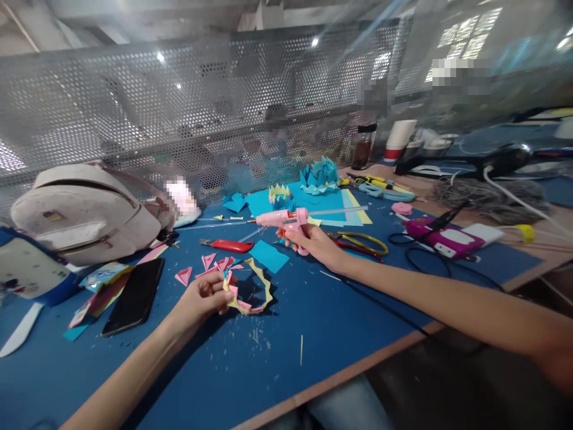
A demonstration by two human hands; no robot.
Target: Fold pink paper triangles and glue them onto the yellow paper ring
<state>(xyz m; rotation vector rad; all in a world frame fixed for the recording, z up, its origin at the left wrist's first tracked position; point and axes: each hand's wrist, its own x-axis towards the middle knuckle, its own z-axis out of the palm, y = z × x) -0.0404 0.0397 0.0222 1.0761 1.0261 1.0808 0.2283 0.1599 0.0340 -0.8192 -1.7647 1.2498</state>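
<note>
Between the thumb and fingers of my left hand is a ring of folded yellow and pink paper, its edge zigzagged. My right hand is wrapped round the handle of a pink hot glue gun; its nozzle points left and a clear glue stick sticks out of its back. Small folded pink paper pieces lie just beyond my left hand. A red utility knife and a blue paper sheet rest beyond the ring. Yellow-handled scissors lie beside my right wrist.
A blue layered paper flower stands at the back near a perforated metal screen. On the left are a pale backpack and a black phone. A magenta box with cables lies at right. The table's front edge is nearby.
</note>
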